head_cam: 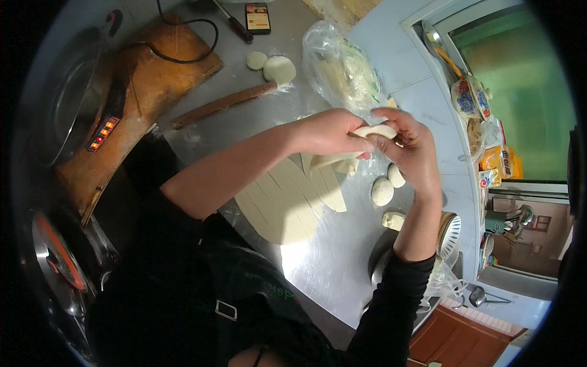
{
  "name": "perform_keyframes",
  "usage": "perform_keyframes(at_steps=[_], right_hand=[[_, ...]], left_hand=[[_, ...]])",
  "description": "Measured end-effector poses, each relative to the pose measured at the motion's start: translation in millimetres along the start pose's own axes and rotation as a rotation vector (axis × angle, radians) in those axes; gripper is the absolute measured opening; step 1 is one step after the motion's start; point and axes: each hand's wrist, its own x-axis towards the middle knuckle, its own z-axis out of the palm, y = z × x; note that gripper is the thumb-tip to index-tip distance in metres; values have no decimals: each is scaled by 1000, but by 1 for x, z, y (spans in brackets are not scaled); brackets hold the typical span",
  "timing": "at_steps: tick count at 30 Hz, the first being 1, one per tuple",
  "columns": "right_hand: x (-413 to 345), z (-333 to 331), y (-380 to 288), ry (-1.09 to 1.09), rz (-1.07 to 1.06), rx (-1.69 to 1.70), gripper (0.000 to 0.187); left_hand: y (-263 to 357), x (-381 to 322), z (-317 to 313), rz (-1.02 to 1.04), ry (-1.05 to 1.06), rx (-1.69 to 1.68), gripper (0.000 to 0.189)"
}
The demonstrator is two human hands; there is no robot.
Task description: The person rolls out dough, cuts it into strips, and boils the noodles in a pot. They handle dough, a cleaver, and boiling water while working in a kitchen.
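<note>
My left hand (337, 130) and my right hand (410, 149) meet above the metal worktop, and both pinch a folded strip of pale dough (375, 131). More soft dough (337, 161) hangs or lies in folds just below my left hand; whether it joins the held piece I cannot tell. Under my left forearm lies a flat rolled sheet of dough (275, 206), cut into long strips. Two round dough balls (382, 191) and a small dough roll (393, 220) lie beside my right forearm. A wooden rolling pin (224, 104) rests beyond my left forearm, its end touching a floured dough disc (279, 70).
A smaller dough disc (256, 60), a phone (257, 18) and a dark-handled utensil (239, 30) lie at the far side. A clear plastic bag (344, 69) stands near the tiled wall. At left, a wooden board (160, 73) sits beside a large pan (69, 96); bowls (448, 234) are at right.
</note>
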Motion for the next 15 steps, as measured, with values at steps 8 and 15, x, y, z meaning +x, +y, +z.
perform_keyframes(at_steps=[8,15], right_hand=[[-69,91,62,88,100,796,26],[-123,105,74,-163,49,656,21]], left_hand=[[7,-39,46,19,233,-618,35],[34,-63,40,154,599,-632,28]])
